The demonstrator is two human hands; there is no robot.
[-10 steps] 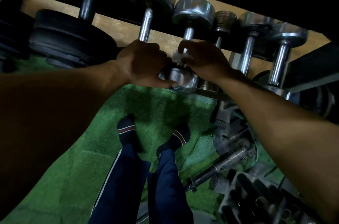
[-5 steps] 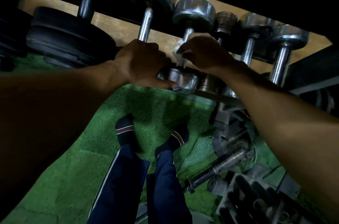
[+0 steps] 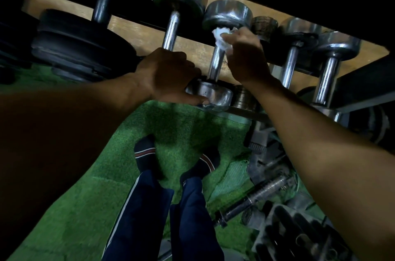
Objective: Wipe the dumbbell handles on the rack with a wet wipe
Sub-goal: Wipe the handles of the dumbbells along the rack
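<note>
A chrome dumbbell (image 3: 215, 64) lies across the rack rails (image 3: 245, 112) among several others. My right hand (image 3: 245, 55) holds a crumpled white wet wipe (image 3: 221, 38) against the far end of its handle, just under the far head. My left hand (image 3: 168, 77) grips the near chrome head (image 3: 213, 95) of the same dumbbell, thumb along its lower edge. A larger chrome dumbbell (image 3: 171, 30) sits just left of it, its near end hidden behind my left hand.
Black plate dumbbells (image 3: 81, 47) fill the rack's left side; more chrome dumbbells (image 3: 329, 68) lie to the right. Below are green turf (image 3: 85, 207), my socked feet (image 3: 145, 154), a loose threaded bar (image 3: 254, 198) and dark weight pieces at lower right.
My right hand has slid the wipe up the handle from the near head to the far head. My left hand has stayed on the near head.
</note>
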